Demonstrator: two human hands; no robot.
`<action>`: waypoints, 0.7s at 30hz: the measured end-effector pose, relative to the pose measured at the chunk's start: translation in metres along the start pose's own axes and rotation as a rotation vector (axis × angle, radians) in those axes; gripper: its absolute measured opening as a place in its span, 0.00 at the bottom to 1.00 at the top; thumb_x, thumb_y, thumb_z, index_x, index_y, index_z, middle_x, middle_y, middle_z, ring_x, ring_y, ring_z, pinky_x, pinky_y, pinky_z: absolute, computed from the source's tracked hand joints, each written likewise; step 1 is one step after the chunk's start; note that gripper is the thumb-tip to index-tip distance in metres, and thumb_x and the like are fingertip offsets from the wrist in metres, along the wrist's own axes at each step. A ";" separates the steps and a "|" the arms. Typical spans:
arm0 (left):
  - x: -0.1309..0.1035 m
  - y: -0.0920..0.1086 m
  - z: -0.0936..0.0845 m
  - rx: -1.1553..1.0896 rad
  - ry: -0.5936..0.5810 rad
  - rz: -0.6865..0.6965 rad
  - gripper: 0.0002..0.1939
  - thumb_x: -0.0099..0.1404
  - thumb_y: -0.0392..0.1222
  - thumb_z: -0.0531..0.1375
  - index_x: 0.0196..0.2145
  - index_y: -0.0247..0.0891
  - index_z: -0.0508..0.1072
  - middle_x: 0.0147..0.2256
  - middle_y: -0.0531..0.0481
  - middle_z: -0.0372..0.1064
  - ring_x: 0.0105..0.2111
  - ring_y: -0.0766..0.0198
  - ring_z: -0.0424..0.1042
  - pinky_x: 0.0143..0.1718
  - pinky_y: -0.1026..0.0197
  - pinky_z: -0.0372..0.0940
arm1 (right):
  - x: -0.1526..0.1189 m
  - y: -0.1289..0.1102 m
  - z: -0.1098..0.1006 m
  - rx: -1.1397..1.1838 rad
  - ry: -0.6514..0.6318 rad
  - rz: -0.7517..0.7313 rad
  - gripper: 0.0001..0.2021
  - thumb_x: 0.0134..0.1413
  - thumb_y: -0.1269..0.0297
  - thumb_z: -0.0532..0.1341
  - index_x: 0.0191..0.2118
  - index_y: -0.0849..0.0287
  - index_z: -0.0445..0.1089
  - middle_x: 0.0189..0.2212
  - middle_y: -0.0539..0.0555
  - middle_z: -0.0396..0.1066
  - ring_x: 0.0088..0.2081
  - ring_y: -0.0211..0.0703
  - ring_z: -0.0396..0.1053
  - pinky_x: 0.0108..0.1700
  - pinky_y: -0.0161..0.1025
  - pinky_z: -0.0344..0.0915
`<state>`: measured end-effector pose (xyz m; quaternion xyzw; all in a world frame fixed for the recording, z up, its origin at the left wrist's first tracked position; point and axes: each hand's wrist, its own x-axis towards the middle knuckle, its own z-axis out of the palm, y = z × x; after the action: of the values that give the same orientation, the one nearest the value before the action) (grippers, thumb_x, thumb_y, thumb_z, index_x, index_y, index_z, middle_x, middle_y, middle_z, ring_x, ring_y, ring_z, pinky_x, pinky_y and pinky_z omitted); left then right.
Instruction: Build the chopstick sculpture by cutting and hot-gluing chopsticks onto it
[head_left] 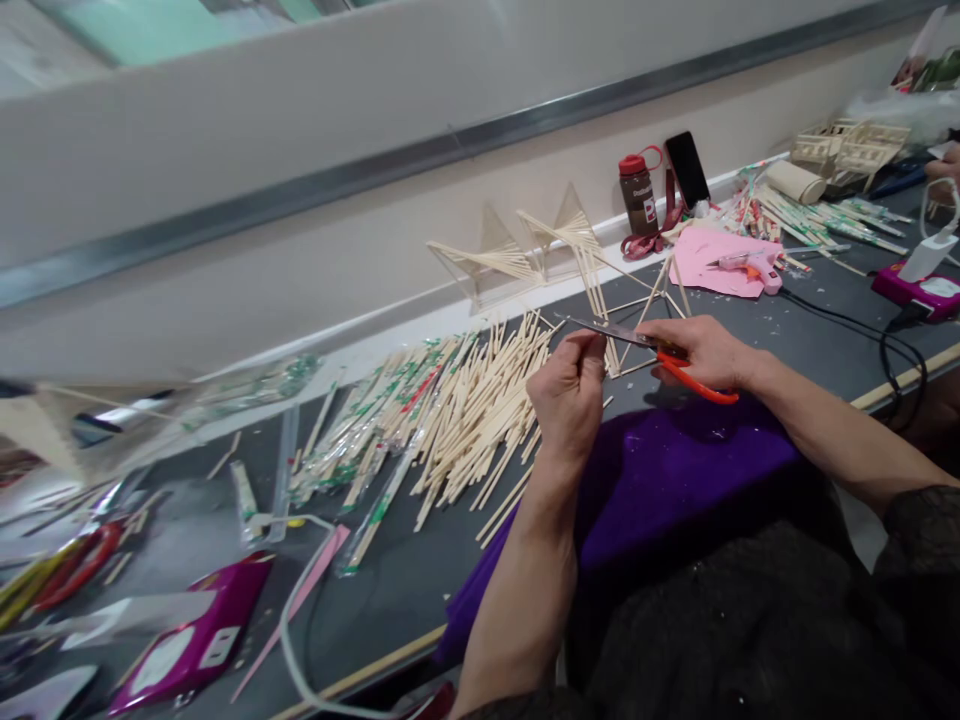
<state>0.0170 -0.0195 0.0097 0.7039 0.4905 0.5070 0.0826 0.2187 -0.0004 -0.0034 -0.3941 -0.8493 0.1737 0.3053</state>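
Note:
My right hand (pixel 709 350) grips a pair of scissors (pixel 694 378) with orange handles, their blades pointing left over my left fingertips. My left hand (pixel 562 390) is closed in a pinch close under the blades; whatever lies between its fingers is too small to make out. Just behind both hands stands an open frame of thin wooden sticks (pixel 596 290). A large loose pile of bare wooden sticks (pixel 487 410) lies left of my left hand. Below the hands, a purple cloth (pixel 675 470) covers my lap and meets the table edge.
Wrapped chopsticks (pixel 375 420) lie left of the pile. A pink glue gun (pixel 754 265) rests on pink paper (pixel 686 265), near a bottle (pixel 637 195) and a phone (pixel 687 170). Magenta power strips (pixel 217 620) with cables sit at both sides. Another person's hand (pixel 943 170) shows far right.

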 end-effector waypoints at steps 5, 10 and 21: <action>0.001 -0.009 -0.001 0.114 0.036 0.183 0.10 0.68 0.42 0.58 0.35 0.39 0.78 0.28 0.49 0.76 0.28 0.65 0.73 0.32 0.64 0.63 | 0.000 0.003 0.005 -0.019 0.029 -0.018 0.27 0.52 0.54 0.64 0.56 0.59 0.67 0.39 0.54 0.73 0.36 0.41 0.68 0.41 0.39 0.62; 0.001 -0.020 0.006 0.223 0.120 0.428 0.13 0.70 0.45 0.56 0.34 0.39 0.79 0.27 0.49 0.77 0.27 0.67 0.73 0.30 0.66 0.62 | 0.001 0.010 0.008 -0.053 0.063 -0.096 0.33 0.50 0.47 0.66 0.59 0.57 0.64 0.46 0.58 0.71 0.42 0.47 0.70 0.44 0.45 0.66; -0.001 -0.022 0.008 0.209 0.156 0.497 0.10 0.70 0.44 0.58 0.37 0.40 0.79 0.26 0.50 0.75 0.25 0.67 0.71 0.28 0.65 0.59 | -0.002 0.007 0.011 0.053 0.072 -0.163 0.24 0.54 0.60 0.61 0.57 0.56 0.63 0.42 0.54 0.72 0.35 0.40 0.67 0.40 0.42 0.66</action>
<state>0.0105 -0.0059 -0.0082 0.7660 0.3575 0.5111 -0.1556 0.2165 0.0019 -0.0162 -0.3215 -0.8621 0.1564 0.3590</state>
